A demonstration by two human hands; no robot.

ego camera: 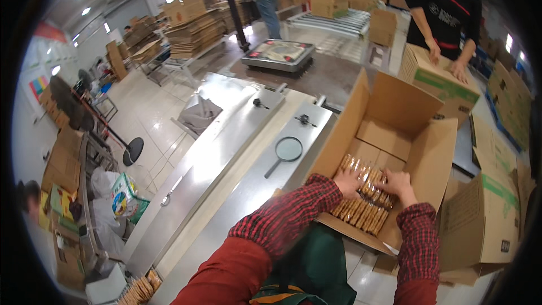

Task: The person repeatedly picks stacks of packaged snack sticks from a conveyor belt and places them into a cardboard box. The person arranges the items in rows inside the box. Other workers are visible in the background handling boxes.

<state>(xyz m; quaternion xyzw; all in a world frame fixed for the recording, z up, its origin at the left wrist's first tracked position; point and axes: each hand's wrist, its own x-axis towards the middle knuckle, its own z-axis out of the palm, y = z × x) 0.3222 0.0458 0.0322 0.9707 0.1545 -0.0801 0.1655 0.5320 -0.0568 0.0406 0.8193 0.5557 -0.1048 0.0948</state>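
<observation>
An open cardboard box (383, 135) stands before me with its flaps raised. Inside, clear-wrapped packs of golden-brown biscuits (360, 217) lie in a row against the near end. Just beyond that row, my left hand (349, 183) and my right hand (397, 184) grip another group of wrapped biscuit packs (371, 178) from its two sides. My fingers partly cover this group. The brown box floor shows at the far end.
A steel conveyor table with a magnifying glass (288, 149) runs along my left. Loose biscuits (142, 290) lie at its near end. Beyond stands a platform scale (277, 55). At right, a co-worker's hands rest on a closed carton (444, 78); another carton (478, 216) stands nearer.
</observation>
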